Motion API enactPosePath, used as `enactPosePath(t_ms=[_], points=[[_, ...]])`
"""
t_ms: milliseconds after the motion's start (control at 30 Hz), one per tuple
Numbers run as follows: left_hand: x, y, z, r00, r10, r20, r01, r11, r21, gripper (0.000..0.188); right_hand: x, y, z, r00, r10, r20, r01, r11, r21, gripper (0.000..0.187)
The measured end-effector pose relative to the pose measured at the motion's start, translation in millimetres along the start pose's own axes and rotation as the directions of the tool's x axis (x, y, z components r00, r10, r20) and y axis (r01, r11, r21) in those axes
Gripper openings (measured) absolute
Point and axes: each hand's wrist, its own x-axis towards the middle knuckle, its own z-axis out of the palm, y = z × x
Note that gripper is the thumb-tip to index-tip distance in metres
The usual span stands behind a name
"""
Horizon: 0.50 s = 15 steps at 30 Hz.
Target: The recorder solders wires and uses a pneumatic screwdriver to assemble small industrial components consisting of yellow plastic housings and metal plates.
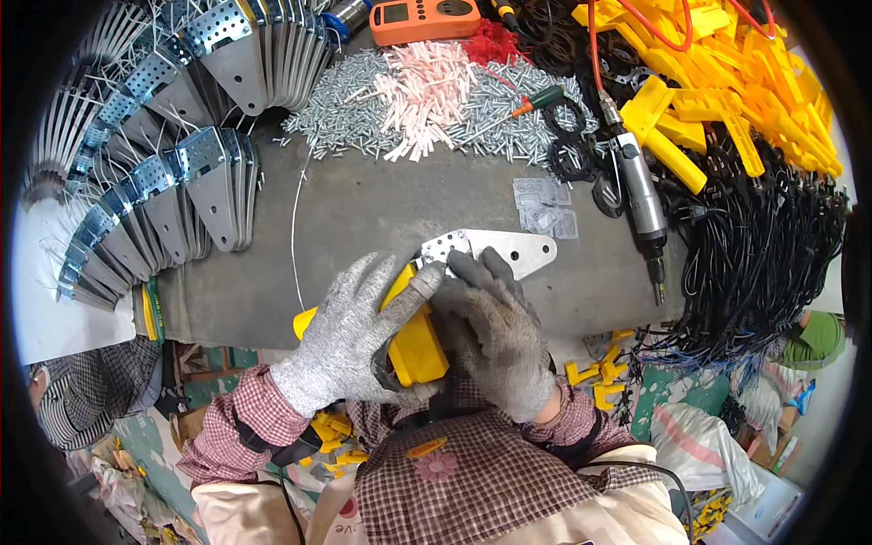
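My left hand, in a grey knit glove, wraps over a yellow plastic part at the near edge of the dark workbench. My right hand, also gloved, presses against the same yellow part from the right, fingers reaching onto a flat perforated metal bracket lying just beyond. The bracket's rounded end points right. Most of the yellow part is hidden under both hands.
Stacked metal brackets fan along the left. A heap of screws and pale pink plugs lies at the back. A pneumatic screwdriver, yellow parts, black cables and an orange meter fill the right and rear.
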Motion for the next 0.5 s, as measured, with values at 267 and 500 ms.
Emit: enactPosePath(t_ms=[267, 500], points=[[3, 3, -3, 1.000, -0.004, -0.024, 0.002, 0.999, -0.052, 0.114, 4, 6, 0, 0.989, -0.139, -0.040, 0.136, 0.988, -0.071, 0.034], [3, 13, -1, 1.000, -0.022, -0.003, 0.022, 0.996, 0.090, 0.102, 2, 18, -21, 0.983, -0.060, 0.174, 0.029, 0.984, 0.178, 0.034]])
